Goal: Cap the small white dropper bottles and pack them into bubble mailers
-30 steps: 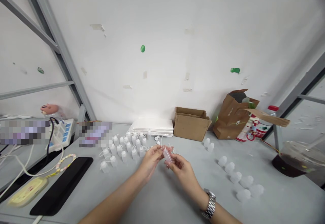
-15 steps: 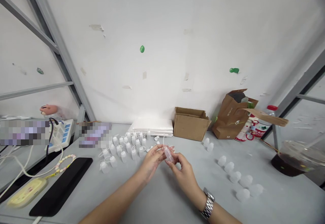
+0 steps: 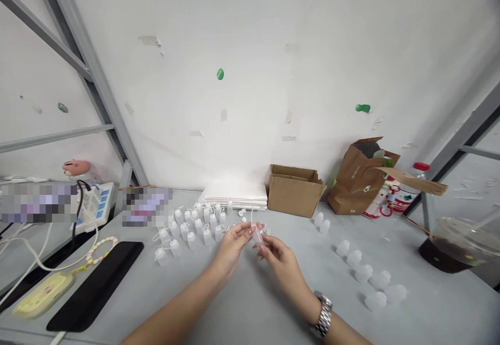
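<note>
Since the last frame our left hand [image 3: 234,244] and right hand [image 3: 280,264] have eased slightly apart, their fingers narrowly pinching a small translucent squeeze bottle [image 3: 257,237] above the grey table [image 3: 242,303], so the next move calls for a steady hold.

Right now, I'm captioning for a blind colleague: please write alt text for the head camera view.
A person's left hand and right hand hold a small translucent plastic bottle over a grey table. Rows of small white plastic bottles stand to the left, rounded translucent plastic pieces to the right.
</note>
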The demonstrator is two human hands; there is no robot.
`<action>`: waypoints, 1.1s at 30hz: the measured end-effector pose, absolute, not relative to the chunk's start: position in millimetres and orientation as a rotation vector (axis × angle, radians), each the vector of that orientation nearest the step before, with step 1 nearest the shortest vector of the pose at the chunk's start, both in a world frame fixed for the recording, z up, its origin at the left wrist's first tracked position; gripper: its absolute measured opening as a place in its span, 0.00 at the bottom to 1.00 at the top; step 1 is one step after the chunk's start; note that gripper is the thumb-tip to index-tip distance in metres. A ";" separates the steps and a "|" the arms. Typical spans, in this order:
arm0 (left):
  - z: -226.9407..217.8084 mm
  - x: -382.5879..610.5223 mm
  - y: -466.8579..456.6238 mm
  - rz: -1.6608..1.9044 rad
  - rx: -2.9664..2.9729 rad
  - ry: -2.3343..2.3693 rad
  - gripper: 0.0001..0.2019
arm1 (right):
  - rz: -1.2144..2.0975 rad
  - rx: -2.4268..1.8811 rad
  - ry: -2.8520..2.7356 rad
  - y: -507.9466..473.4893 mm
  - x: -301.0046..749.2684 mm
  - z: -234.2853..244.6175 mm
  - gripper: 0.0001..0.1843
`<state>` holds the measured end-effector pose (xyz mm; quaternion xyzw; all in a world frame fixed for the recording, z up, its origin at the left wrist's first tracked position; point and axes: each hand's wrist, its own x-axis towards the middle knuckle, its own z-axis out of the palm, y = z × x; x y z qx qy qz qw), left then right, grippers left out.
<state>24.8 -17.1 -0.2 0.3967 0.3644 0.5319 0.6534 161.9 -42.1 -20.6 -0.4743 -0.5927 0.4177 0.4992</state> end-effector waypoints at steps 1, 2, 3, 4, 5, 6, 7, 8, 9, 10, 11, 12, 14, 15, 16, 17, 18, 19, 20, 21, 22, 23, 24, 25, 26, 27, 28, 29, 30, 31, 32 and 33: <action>-0.7 24.7 -16.8 1.201 0.894 0.816 0.13 | 1.089 -1.130 -1.403 -40.9 161.9 -20.4 0.16; -1.1 24.6 -16.6 1.195 0.887 0.792 0.13 | 1.139 -1.116 -1.384 -39.8 162.0 -20.3 0.17; -1.3 24.5 -16.5 1.187 0.880 0.758 0.13 | 1.156 -1.111 -1.377 -39.1 162.3 -20.3 0.17; -1.2 24.5 -16.6 1.178 0.871 0.723 0.13 | 1.140 -1.117 -1.378 -38.7 162.6 -20.2 0.16; -1.0 24.5 -16.9 1.169 0.862 0.695 0.13 | 1.096 -1.133 -1.386 -38.9 163.0 -20.2 0.16; -0.7 24.5 -17.3 1.157 0.856 0.675 0.13 | 1.032 -1.158 -1.395 -39.4 163.2 -20.1 0.15; -0.2 24.5 -18.0 1.147 0.854 0.664 0.14 | 0.957 -1.188 -1.407 -40.3 163.4 -19.9 0.15; 0.3 24.5 -18.8 1.137 0.855 0.655 0.14 | 0.882 -1.218 -1.422 -41.3 163.5 -19.9 0.14; 0.8 24.5 -19.7 1.130 0.859 0.645 0.14 | 0.817 -1.244 -1.436 -42.3 163.6 -19.9 0.13; 1.3 24.5 -20.6 1.125 0.863 0.632 0.14 | 0.769 -1.263 -1.453 -43.1 163.5 -20.1 0.13; 1.9 24.5 -21.6 1.119 0.866 0.621 0.14 | 0.735 -1.273 -1.472 -43.7 163.5 -20.5 0.12; 2.4 24.5 -22.5 1.112 0.869 0.615 0.14 | 0.709 -1.277 -1.493 -44.0 163.5 -21.0 0.12; 3.7 24.8 -24.0 1.096 0.870 0.616 0.14 | 0.652 -1.273 -1.538 -43.8 163.8 -22.6 0.11; 4.4 25.0 -24.5 1.087 0.870 0.618 0.14 | 0.614 -1.272 -1.562 -43.5 164.0 -23.5 0.11; 5.1 25.2 -25.0 1.080 0.869 0.622 0.14 | 0.572 -1.271 -1.586 -43.1 164.3 -24.4 0.10; 5.8 25.5 -25.4 1.073 0.867 0.624 0.14 | 0.528 -1.271 -1.612 -42.7 164.6 -25.3 0.10; 6.3 25.8 -25.7 1.070 0.862 0.626 0.14 | 0.483 -1.272 -1.637 -42.3 164.9 -26.3 0.09; 6.6 26.1 -25.9 1.066 0.857 0.627 0.14 | 0.438 -1.273 -1.664 -42.0 165.2 -27.3 0.09; 6.6 26.3 -26.1 1.065 0.853 0.627 0.14 | 0.391 -1.274 -1.689 -41.7 165.5 -28.3 0.08; 6.4 26.4 -26.1 1.065 0.849 0.625 0.14 | 0.345 -1.274 -1.714 -41.5 165.7 -29.3 0.08; 5.9 26.5 -26.1 1.066 0.848 0.621 0.14 | 0.301 -1.276 -1.737 -41.3 165.8 -30.3 0.07; 5.2 26.6 -26.1 1.068 0.850 0.617 0.14 | 0.260 -1.275 -1.758 -41.1 165.9 -31.1 0.07; 4.4 26.6 -26.0 1.070 0.853 0.615 0.14 | 0.222 -1.274 -1.775 -41.0 165.9 -31.7 0.07; 3.7 26.6 -26.0 1.070 0.857 0.615 0.14 | 0.187 -1.273 -1.790 -41.0 165.8 -32.2 0.06; 3.1 26.7 -26.0 1.069 0.860 0.617 0.14 | 0.153 -1.273 -1.802 -41.2 165.8 -32.4 0.06; 2.7 26.8 -26.0 1.066 0.860 0.618 0.14 | 0.120 -1.271 -1.817 -41.4 165.7 -32.3 0.06; 2.5 27.1 -26.1 1.062 0.856 0.618 0.14 | 0.082 -1.267 -1.834 -41.8 165.6 -32.1 0.07; 2.6 27.4 -26.3 1.060 0.851 0.616 0.14 | 0.038 -1.261 -1.850 -42.2 165.6 -31.8 0.07; 3.0 27.9 -26.5 1.060 0.845 0.615 0.14 | -0.011 -1.253 -1.867 -42.7 165.5 -31.4 0.07; 3.5 28.4 -26.8 1.064 0.838 0.616 0.14 | -0.064 -1.245 -1.883 -43.1 165.4 -31.0 0.07; 4.2 29.0 -27.1 1.070 0.832 0.621 0.15 | -0.120 -1.238 -1.895 -43.5 165.2 -30.6 0.07; 4.8 29.6 -27.5 1.075 0.827 0.630 0.15 | -0.177 -1.233 -1.905 -43.8 165.0 -30.2 0.07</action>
